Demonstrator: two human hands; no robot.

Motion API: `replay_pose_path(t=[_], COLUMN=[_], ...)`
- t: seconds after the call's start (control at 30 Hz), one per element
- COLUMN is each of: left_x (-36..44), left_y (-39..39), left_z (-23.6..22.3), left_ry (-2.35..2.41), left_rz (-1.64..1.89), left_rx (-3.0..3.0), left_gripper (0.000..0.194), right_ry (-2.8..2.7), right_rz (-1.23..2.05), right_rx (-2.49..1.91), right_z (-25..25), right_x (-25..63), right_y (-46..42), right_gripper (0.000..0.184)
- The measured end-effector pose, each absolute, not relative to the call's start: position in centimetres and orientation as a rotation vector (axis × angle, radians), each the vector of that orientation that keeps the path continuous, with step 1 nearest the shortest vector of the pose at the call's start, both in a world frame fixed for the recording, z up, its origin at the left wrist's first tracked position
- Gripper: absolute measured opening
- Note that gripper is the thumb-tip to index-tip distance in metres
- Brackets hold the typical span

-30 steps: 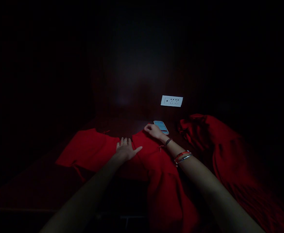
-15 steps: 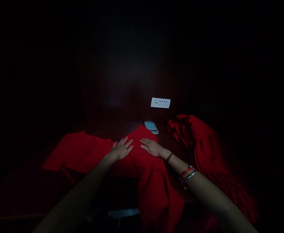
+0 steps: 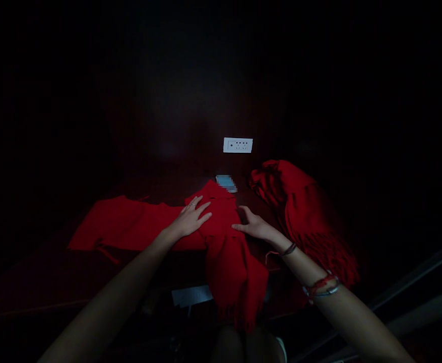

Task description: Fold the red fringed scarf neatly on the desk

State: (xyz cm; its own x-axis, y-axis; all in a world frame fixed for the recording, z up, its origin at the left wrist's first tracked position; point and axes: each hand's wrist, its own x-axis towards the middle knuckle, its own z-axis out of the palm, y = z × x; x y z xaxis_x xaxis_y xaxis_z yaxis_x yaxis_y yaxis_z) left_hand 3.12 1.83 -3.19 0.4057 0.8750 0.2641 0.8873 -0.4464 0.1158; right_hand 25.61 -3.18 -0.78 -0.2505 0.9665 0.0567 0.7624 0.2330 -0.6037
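While my left hand (image 3: 191,220) lies spread over the red cloth (image 3: 223,214), fingers apart, my right hand (image 3: 256,226) curves at its edge, thumb and fingers parted, clamped on nothing; I can't tell whether it touches. Smoothing well, I judge, means flat, light palms stroking outward so creases don't bunch. The cloth lies on the desk (image 3: 160,189), just my side of the phone (image 3: 225,182): one strip's long axis runs toward me, fringe pointing away from the phone; another strip stretches leftward of it.
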Motion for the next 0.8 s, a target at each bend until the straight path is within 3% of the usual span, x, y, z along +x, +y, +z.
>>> replay_pose_path(t=[0.17, 0.37, 0.43, 0.57, 0.63, 0.7, 0.8], left_x=[3.5, 4.7, 5.2, 5.0, 4.3, 3.5, 2.6], left_y=[-0.4, -5.5, -6.3, -6.5, -6.7, -6.9, -7.1], left_z=[-2.2, -1.6, -1.6, -0.7, -0.4, -0.5, -1.5], left_ry=[-1.655, -1.994, -2.083, -2.477, -2.655, -2.772, -2.587], left_rz=[-0.495, -0.623, -0.849, -1.613, -1.808, -1.691, -1.207], left_rx=[-2.565, -2.863, -2.92, -2.898, -2.818, -2.756, -2.805], left_gripper=[0.046, 0.055, 0.053, 0.034, 0.024, 0.019, 0.02], right_ry=[-2.092, -1.579, -1.381, -1.174, -1.142, -1.171, -1.334], right_rz=[0.714, 1.1, 1.227, 1.489, 1.597, 1.606, 1.444], right_rx=[-1.468, -1.383, -1.315, -1.216, -1.17, -1.15, -1.209], right_z=[-1.2, -1.6, -1.3, -0.4, -0.4, -0.7, -1.4], right_x=[26.2, 25.1, 24.8, 24.6, 24.8, 25.1, 25.3], right_y=[-6.7, -8.1, -8.4, -8.7, -8.7, -8.7, -8.6], right_gripper=[0.067, 0.041, 0.037, 0.039, 0.042, 0.043, 0.04])
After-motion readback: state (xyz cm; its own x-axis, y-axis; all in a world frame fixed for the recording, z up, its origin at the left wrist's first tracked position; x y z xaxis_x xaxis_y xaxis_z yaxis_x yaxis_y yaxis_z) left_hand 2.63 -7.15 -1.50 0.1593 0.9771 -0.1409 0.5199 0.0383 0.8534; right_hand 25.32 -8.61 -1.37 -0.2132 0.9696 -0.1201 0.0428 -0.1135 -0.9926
